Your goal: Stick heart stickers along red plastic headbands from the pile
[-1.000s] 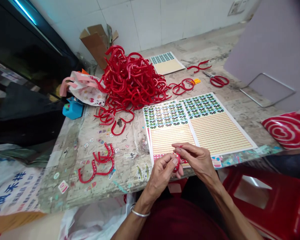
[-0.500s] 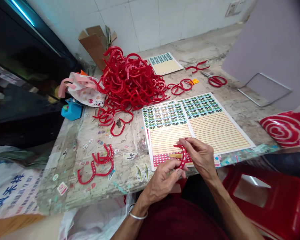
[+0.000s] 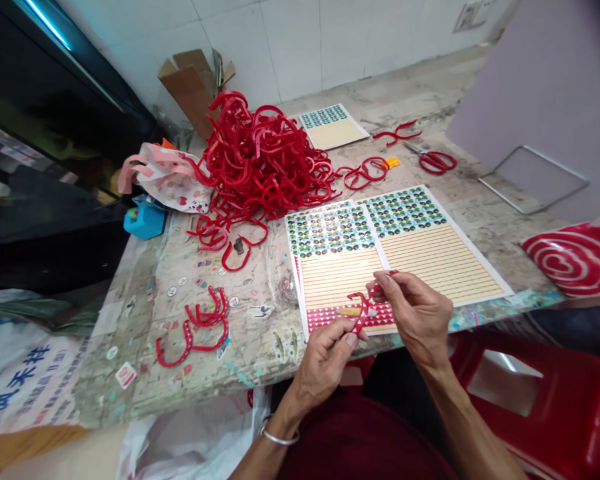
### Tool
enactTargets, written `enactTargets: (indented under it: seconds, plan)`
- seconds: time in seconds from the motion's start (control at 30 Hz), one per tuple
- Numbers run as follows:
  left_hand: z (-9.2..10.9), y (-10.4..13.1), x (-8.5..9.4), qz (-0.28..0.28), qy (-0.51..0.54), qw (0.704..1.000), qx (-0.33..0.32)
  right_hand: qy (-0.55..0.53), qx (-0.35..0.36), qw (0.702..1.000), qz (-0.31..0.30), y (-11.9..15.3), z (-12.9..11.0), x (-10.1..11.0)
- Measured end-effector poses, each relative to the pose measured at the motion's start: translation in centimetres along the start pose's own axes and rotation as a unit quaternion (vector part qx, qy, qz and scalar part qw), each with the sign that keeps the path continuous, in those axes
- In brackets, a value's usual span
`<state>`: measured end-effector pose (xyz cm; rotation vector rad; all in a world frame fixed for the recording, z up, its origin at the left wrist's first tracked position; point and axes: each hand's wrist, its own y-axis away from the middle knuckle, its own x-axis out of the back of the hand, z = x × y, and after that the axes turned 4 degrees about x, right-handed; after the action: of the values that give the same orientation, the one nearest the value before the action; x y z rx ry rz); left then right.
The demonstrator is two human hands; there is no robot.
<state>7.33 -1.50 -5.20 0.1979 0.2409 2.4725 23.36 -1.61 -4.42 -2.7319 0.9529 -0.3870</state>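
My left hand (image 3: pixel 327 357) is closed on a curved red headband (image 3: pixel 364 312), gripping it near its lower end over the sticker sheet. My right hand (image 3: pixel 420 313) pinches a red strip with white marks (image 3: pixel 373 291) beside the headband's upper part. Whether the strip's lower end is stuck to the band, I cannot tell. Under both hands lies a sticker sheet (image 3: pixel 337 273) with patterned rows on top, bare yellowish lined backing and red rows with white hearts at the bottom. Several red headbands (image 3: pixel 207 347) lie to the left, at least one with white marks along it.
A large heap of red headbands (image 3: pixel 265 160) fills the table's back. A second sheet (image 3: pixel 440 260) lies to the right, another (image 3: pixel 337 137) behind. Red-handled scissors (image 3: pixel 436 162), a blue tape dispenser (image 3: pixel 145 219), a patterned bag (image 3: pixel 173 180) and a metal-wire stand (image 3: pixel 535 210) are around.
My right hand has moved right and slightly down, away from the headband's top, with the strip end in its fingers. My left hand still holds the headband in nearly the same place.
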Motion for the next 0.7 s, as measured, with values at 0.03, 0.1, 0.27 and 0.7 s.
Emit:
enactTargets:
  seconds: [0.03, 0.1, 0.27, 0.7]
  plan:
    - [0.0, 0.0, 0.0, 0.001, -0.004, 1.000, -0.005, 0.000, 0.007, 1.000, 0.008, 0.0, -0.1, 0.1]
    - [0.1, -0.1, 0.0, 0.005, -0.019, 1.000, -0.020, -0.002, 0.018, 1.000, 0.022, 0.2, -0.3, 0.2]
    - [0.1, -0.2, -0.1, 0.025, -0.058, 0.996, -0.065, -0.001, 0.031, 0.998, 0.049, 0.6, -0.3, 0.5]
    - [0.0, -0.3, -0.2, 0.030, -0.058, 0.996, -0.059, 0.007, 0.037, 0.996, 0.079, 1.0, -1.1, 0.7]
